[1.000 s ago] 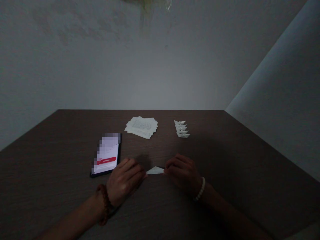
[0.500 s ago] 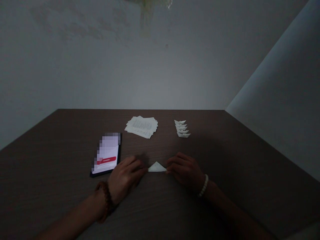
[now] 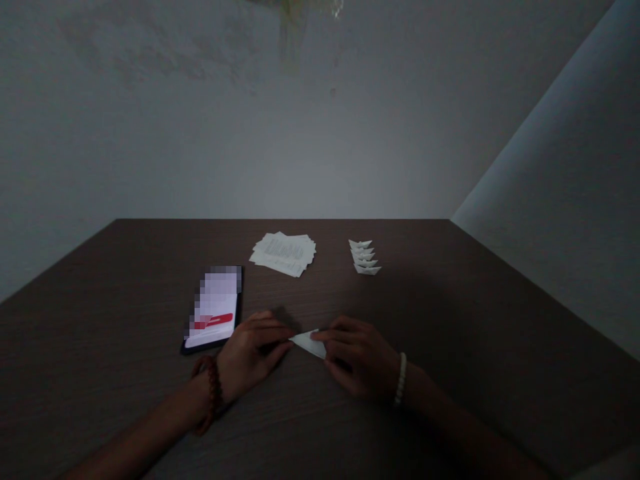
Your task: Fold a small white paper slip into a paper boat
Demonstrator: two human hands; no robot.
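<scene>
Head view: the folded paper (image 3: 306, 341) has just gone from level to slanted, right end nearer the person. Left hand (image 3: 250, 357) pinches its left tip, and the right hand (image 3: 363, 357) now grips farther in, fingers over the right part (can't see exactly what the thumb's doing). So I'd say the folding is still going on, low over the surface (image 3: 310, 433), well apart from the little paper boats (image 3: 367, 271). Loose sheets (image 3: 285, 253) and phone (image 3: 220, 307) haven't really budged.
</scene>
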